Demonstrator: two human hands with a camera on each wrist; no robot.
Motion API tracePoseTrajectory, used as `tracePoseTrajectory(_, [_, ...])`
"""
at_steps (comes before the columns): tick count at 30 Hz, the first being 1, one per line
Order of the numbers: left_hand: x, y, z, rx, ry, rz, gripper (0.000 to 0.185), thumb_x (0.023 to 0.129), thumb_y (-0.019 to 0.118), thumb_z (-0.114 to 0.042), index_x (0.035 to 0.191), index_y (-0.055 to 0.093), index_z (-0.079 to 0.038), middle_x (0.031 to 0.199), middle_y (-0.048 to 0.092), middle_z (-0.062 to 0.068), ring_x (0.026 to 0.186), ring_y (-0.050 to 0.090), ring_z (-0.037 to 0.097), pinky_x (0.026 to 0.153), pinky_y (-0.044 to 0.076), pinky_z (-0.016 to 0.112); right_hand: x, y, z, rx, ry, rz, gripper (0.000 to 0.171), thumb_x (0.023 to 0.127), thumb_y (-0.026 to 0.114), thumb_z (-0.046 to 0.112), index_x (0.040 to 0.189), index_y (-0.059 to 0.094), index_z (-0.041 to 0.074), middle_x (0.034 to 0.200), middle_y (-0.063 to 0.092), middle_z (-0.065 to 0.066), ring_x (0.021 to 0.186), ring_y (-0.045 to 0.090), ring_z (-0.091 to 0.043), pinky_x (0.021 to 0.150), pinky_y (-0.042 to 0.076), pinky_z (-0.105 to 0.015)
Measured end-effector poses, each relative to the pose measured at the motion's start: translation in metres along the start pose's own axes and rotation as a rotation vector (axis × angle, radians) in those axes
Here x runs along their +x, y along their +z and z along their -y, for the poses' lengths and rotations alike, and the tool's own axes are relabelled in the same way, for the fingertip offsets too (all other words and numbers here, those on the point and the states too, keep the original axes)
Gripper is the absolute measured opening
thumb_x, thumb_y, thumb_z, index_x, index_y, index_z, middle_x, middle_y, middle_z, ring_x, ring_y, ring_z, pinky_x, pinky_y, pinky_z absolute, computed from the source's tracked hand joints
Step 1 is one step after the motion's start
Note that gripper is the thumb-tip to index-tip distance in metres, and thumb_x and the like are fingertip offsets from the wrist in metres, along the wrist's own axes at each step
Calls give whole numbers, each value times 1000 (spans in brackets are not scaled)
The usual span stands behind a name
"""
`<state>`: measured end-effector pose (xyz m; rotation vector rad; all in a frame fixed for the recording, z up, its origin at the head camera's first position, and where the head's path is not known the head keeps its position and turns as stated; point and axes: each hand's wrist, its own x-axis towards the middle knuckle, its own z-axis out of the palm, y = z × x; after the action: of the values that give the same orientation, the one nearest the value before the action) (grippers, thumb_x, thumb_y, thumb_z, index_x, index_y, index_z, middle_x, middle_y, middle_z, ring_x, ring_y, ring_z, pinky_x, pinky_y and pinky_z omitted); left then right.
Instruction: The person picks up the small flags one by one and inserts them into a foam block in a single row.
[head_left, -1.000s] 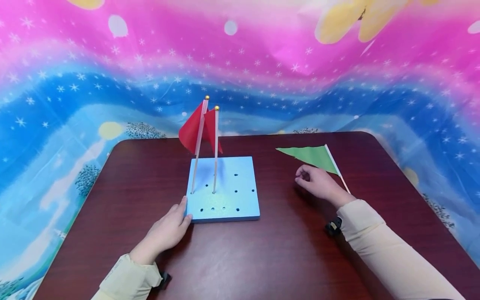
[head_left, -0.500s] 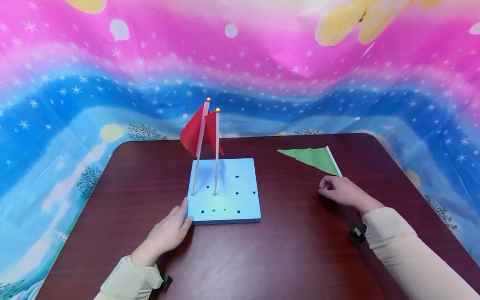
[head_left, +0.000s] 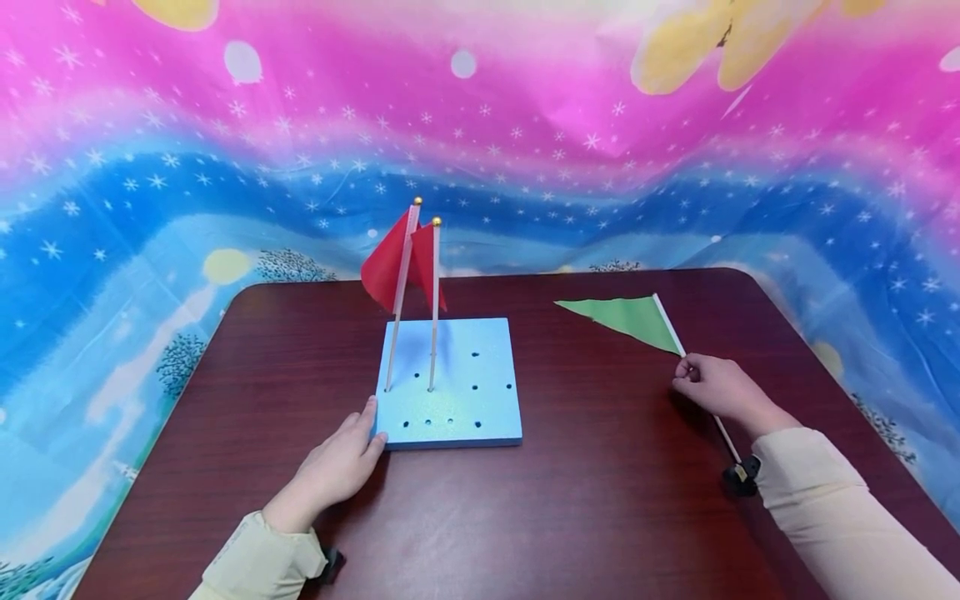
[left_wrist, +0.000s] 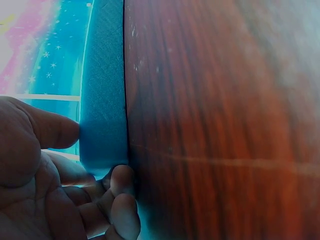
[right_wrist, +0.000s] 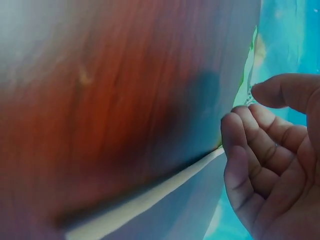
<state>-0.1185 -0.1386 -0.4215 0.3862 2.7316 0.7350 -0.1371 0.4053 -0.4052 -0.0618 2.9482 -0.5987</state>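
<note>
Blue foam board (head_left: 448, 382) on the table (head_left: 585, 500), with 2 red flags (head_left: 401, 262) standing in its far-left holes. The left hand (head_left: 339, 462) presses relaxed fingers against the board's near-left corner, unchanged over the last second. The right hand (head_left: 716, 387), which lay nearer the board 1 s ago, has moved away to the right and now curls over the stick of the green flag (head_left: 630, 318), lying flat well right of the board. Whether the fingers have actually closed on the stick cannot be told.
</note>
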Motion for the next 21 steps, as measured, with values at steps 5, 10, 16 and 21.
tracePoseTrajectory(5, [-1, 1, 0, -3, 5, -1, 65, 108, 50, -19, 159, 23, 11, 155, 37, 36, 142, 39, 47, 106, 40, 64, -7, 3, -7, -25, 68, -33, 19, 98, 64, 20, 97, 60, 2, 79, 59, -5, 67, 53, -20, 65, 44, -38])
tracePoseTrajectory(10, [-2, 2, 0, -7, 11, 0, 65, 108, 50, -19, 159, 23, 11, 155, 37, 35, 143, 39, 47, 106, 40, 63, -12, 4, -13, -84, 106, -60, 23, 93, 67, 20, 95, 58, -1, 81, 58, -11, 73, 54, -28, 65, 44, -43])
tracePoseTrajectory(16, [-2, 2, 0, -5, 7, 2, 65, 108, 50, -20, 159, 22, 11, 156, 36, 36, 143, 38, 47, 107, 39, 63, -13, 3, -15, -97, 140, -2, 26, 92, 67, 19, 98, 54, -3, 78, 57, -13, 72, 54, -29, 64, 44, -45])
tracePoseTrajectory(21, [0, 1, 1, 5, 20, -7, 65, 108, 50, -19, 158, 24, 11, 154, 38, 36, 142, 41, 46, 105, 41, 62, -12, 0, -11, -85, 171, 51, 22, 95, 63, 18, 96, 52, -1, 73, 55, -9, 66, 52, -25, 60, 41, -40])
